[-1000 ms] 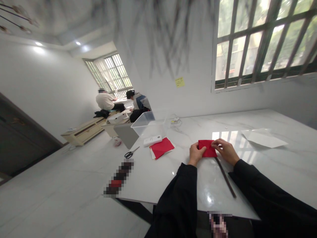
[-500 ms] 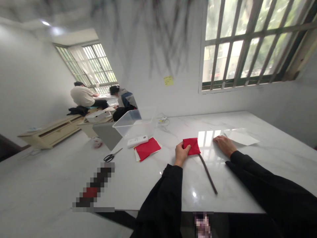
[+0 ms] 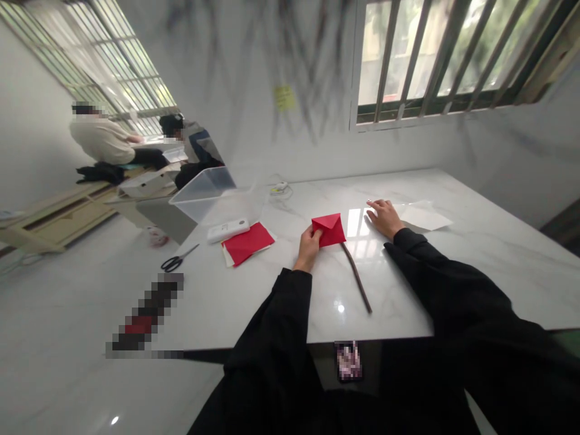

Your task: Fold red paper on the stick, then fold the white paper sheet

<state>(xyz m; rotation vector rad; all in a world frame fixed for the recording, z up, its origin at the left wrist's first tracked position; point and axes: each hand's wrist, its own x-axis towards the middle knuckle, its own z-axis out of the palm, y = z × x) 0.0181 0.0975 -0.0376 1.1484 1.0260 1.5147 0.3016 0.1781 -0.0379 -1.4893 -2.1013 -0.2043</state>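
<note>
My left hand (image 3: 309, 246) pinches the left edge of a folded red paper (image 3: 330, 229), lifting it slightly off the white marble table (image 3: 475, 260). A thin dark stick (image 3: 357, 278) lies on the table just below the paper. My right hand (image 3: 385, 217) rests flat on the table to the right, fingers spread, next to a white sheet of paper (image 3: 421, 215). It holds nothing.
A stack of red paper sheets (image 3: 247, 243), a white remote-like device (image 3: 228, 230), scissors (image 3: 176, 260) and a clear plastic box (image 3: 215, 196) sit at the table's left. Two people sit at a far desk by a window. A phone (image 3: 348, 360) lies below the table's near edge.
My right hand let go of the red paper and moved right toward the white sheet. My left hand kept hold and raised the paper's edge. The view tilted downward.
</note>
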